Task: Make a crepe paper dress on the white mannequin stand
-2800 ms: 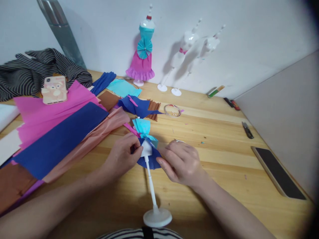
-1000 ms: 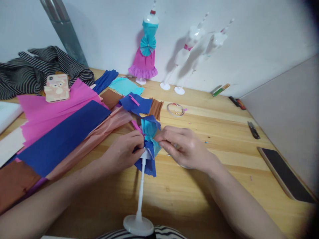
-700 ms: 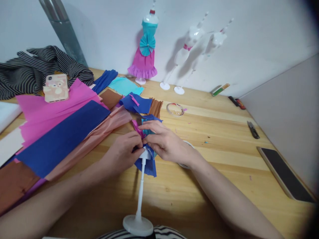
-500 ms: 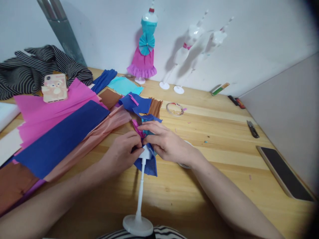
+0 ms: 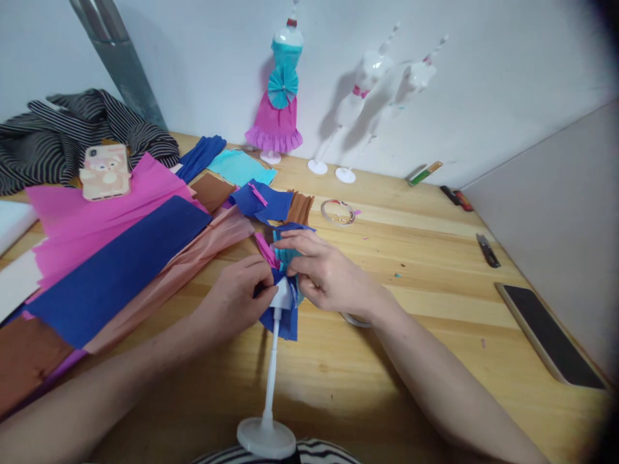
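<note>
While the left hand (image 5: 244, 287) pinches the edge of the blue wrap (image 5: 283, 325), the right hand (image 5: 331, 270) bends over the teal wrap (image 5: 280, 252); its contact is partly hidden, so whether it grips cannot be told. The mannequin (image 5: 272, 367) stands between both hands, base (image 5: 265, 439) nearest the person's body.

Possible faults, by judgement:
1. Tearing: thin paper may split if the hands pull apart.
2. Slipping: the blue wrap may spring loose or sit crooked if the left pinch relaxes.
3. Tipping: pressure near the top may rock the slender stem, since neither hand steadies the base.

Count:
- Hands: two.
- Mannequins: four; one between the hands, one dressed mannequin (image 5: 281, 96) and two white mannequins (image 5: 374, 69) by the wall.
- Cased phone (image 5: 105, 174): one.
- Bottle (image 5: 120, 64): one.
- Wire ring (image 5: 338, 212): one.
- Knife (image 5: 488, 251): one.
- Dark-faced slab (image 5: 549, 335): one.
- Loose paper (image 5: 120, 267): several pieces, overlapping; total not countable.
</note>
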`<move>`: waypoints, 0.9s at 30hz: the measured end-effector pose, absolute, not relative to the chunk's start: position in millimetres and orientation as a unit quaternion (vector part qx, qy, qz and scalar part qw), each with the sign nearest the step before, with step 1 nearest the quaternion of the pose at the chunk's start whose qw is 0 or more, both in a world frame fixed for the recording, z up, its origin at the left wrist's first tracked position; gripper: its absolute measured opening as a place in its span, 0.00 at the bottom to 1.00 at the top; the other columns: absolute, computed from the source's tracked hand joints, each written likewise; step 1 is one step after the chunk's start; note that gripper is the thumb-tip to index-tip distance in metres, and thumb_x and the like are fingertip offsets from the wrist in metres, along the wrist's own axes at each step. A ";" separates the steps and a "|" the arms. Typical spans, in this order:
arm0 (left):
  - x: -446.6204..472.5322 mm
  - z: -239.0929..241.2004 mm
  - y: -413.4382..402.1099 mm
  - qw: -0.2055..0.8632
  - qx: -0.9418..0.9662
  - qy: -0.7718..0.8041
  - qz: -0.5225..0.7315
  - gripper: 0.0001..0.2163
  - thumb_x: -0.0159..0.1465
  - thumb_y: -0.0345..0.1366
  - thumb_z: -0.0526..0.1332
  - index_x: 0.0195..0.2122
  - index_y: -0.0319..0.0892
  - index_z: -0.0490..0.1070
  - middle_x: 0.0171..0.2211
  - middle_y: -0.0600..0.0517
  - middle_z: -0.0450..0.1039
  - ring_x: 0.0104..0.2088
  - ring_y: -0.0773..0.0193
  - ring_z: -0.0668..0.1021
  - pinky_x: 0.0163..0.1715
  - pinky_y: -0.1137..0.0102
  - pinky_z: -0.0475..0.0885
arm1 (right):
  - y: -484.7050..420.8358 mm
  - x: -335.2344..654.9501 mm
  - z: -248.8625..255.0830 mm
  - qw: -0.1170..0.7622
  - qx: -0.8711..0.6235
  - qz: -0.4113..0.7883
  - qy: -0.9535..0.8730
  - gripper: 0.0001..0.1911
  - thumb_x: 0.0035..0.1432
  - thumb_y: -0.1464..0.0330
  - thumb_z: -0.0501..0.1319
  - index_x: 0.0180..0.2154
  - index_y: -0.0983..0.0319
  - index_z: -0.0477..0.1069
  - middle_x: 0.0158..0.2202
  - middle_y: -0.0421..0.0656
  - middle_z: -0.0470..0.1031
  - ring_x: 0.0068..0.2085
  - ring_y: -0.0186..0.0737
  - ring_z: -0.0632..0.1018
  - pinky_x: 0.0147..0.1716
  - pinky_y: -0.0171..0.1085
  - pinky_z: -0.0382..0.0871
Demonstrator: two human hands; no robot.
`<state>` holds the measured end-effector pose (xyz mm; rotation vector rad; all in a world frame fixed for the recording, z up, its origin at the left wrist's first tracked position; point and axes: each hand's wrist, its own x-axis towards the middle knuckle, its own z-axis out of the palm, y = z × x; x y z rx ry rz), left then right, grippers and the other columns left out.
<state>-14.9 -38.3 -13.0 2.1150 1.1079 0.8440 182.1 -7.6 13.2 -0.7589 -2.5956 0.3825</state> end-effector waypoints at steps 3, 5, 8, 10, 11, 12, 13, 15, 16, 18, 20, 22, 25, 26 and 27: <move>-14.0 -12.2 -38.6 0.297 0.798 0.419 0.317 0.10 0.58 0.24 0.56 0.21 0.40 0.58 0.24 0.55 0.63 0.27 0.70 0.66 0.26 0.74 0.59 | -7.1 179.3 11.9 0.203 -0.269 0.129 -0.933 0.12 0.46 0.82 0.53 0.26 0.66 0.73 0.50 0.55 0.72 0.58 0.54 0.67 0.56 0.51 0.64; -13.8 -12.4 -38.9 0.292 0.797 0.423 0.317 0.10 0.57 0.24 0.56 0.21 0.40 0.58 0.23 0.56 0.62 0.26 0.70 0.65 0.26 0.74 0.58 | -7.2 178.2 10.8 0.201 -0.275 0.119 -0.932 0.13 0.48 0.83 0.52 0.28 0.66 0.73 0.49 0.55 0.73 0.57 0.53 0.67 0.55 0.51 0.66; -14.3 -13.3 -39.0 0.280 0.799 0.427 0.318 0.10 0.57 0.24 0.55 0.21 0.41 0.58 0.23 0.56 0.61 0.25 0.70 0.65 0.25 0.74 0.58 | -8.7 178.5 9.2 0.203 -0.288 0.109 -0.929 0.15 0.51 0.83 0.51 0.29 0.66 0.73 0.49 0.54 0.73 0.57 0.52 0.68 0.53 0.52 0.67; -14.8 -13.7 -38.9 0.272 0.799 0.429 0.322 0.10 0.56 0.24 0.55 0.21 0.41 0.58 0.22 0.57 0.60 0.24 0.71 0.64 0.24 0.74 0.58 | -10.3 179.4 8.8 0.203 -0.290 0.113 -0.928 0.15 0.50 0.83 0.51 0.30 0.65 0.73 0.49 0.54 0.73 0.57 0.51 0.68 0.53 0.52 0.67; -14.8 -13.8 -38.9 0.270 0.798 0.432 0.322 0.10 0.56 0.24 0.55 0.21 0.41 0.58 0.22 0.57 0.60 0.24 0.71 0.64 0.24 0.74 0.58 | -11.1 179.9 8.9 0.203 -0.290 0.116 -0.928 0.14 0.49 0.83 0.52 0.30 0.65 0.73 0.49 0.53 0.73 0.57 0.52 0.68 0.54 0.52 0.67; -14.7 -13.6 -38.9 0.270 0.797 0.435 0.321 0.09 0.56 0.24 0.55 0.21 0.41 0.58 0.22 0.57 0.60 0.24 0.71 0.65 0.24 0.74 0.58 | -11.8 180.4 9.2 0.204 -0.289 0.120 -0.927 0.14 0.48 0.83 0.52 0.30 0.65 0.73 0.49 0.53 0.73 0.57 0.52 0.68 0.54 0.52 0.67; -14.4 -13.2 -39.1 0.271 0.794 0.441 0.319 0.09 0.56 0.24 0.56 0.22 0.41 0.59 0.22 0.57 0.61 0.24 0.71 0.65 0.24 0.74 0.58 | -12.3 180.7 9.6 0.205 -0.290 0.124 -0.927 0.13 0.47 0.82 0.53 0.29 0.65 0.73 0.49 0.53 0.73 0.56 0.52 0.68 0.54 0.52 0.67; -13.0 -11.6 -39.8 0.276 0.788 0.454 0.311 0.06 0.56 0.25 0.56 0.24 0.40 0.63 0.22 0.57 0.63 0.24 0.70 0.66 0.24 0.74 0.59 | -12.8 181.1 10.4 0.207 -0.291 0.135 -0.924 0.12 0.47 0.82 0.54 0.29 0.65 0.73 0.48 0.54 0.73 0.55 0.53 0.69 0.53 0.52 0.67; -12.0 -10.5 -40.2 0.279 0.786 0.459 0.307 0.04 0.56 0.26 0.56 0.26 0.40 0.64 0.23 0.56 0.64 0.24 0.70 0.67 0.24 0.74 0.60 | -12.6 181.3 10.8 0.207 -0.292 0.141 -0.923 0.12 0.47 0.82 0.54 0.30 0.65 0.73 0.48 0.54 0.73 0.55 0.52 0.69 0.52 0.51 0.68; -9.7 -7.9 -40.5 0.284 0.785 0.462 0.302 0.03 0.56 0.26 0.57 0.27 0.39 0.67 0.24 0.55 0.66 0.24 0.70 0.68 0.24 0.74 0.61 | -11.9 181.5 11.3 0.209 -0.290 0.152 -0.921 0.14 0.47 0.82 0.53 0.32 0.65 0.73 0.48 0.54 0.73 0.54 0.51 0.70 0.52 0.51 0.68; -7.4 -5.6 -39.9 0.279 0.788 0.461 0.297 0.03 0.56 0.28 0.58 0.26 0.39 0.68 0.24 0.54 0.66 0.25 0.70 0.68 0.24 0.74 0.61 | -11.1 181.7 11.7 0.210 -0.287 0.161 -0.921 0.16 0.47 0.83 0.52 0.34 0.64 0.73 0.48 0.53 0.73 0.54 0.50 0.70 0.52 0.50 0.68; -5.5 -4.1 -38.3 0.269 0.791 0.465 0.293 0.05 0.56 0.28 0.59 0.23 0.39 0.67 0.24 0.55 0.66 0.24 0.70 0.67 0.23 0.74 0.59 | -10.8 181.5 12.3 0.209 -0.284 0.165 -0.921 0.16 0.47 0.83 0.52 0.35 0.64 0.73 0.49 0.52 0.73 0.54 0.49 0.70 0.52 0.51 0.68; -4.3 -3.5 -35.8 0.269 0.790 0.478 0.273 0.08 0.57 0.28 0.58 0.22 0.38 0.67 0.23 0.54 0.66 0.24 0.70 0.67 0.24 0.74 0.58 | -11.3 180.3 13.4 0.201 -0.279 0.167 -0.924 0.16 0.48 0.83 0.52 0.34 0.64 0.72 0.49 0.52 0.73 0.54 0.49 0.69 0.51 0.50 0.68; -4.3 -3.6 -35.3 0.272 0.790 0.482 0.266 0.08 0.58 0.27 0.57 0.22 0.38 0.67 0.23 0.54 0.66 0.24 0.70 0.67 0.24 0.74 0.58 | -11.6 179.9 13.6 0.199 -0.277 0.166 -0.925 0.15 0.48 0.83 0.52 0.34 0.64 0.72 0.49 0.52 0.73 0.54 0.48 0.69 0.51 0.49 0.68; -4.5 -3.7 -34.9 0.273 0.789 0.485 0.259 0.08 0.58 0.26 0.57 0.22 0.38 0.68 0.23 0.54 0.66 0.24 0.69 0.67 0.24 0.73 0.58 | -11.9 179.6 13.6 0.197 -0.276 0.166 -0.926 0.14 0.48 0.83 0.52 0.33 0.64 0.72 0.49 0.53 0.72 0.54 0.48 0.69 0.51 0.49 0.67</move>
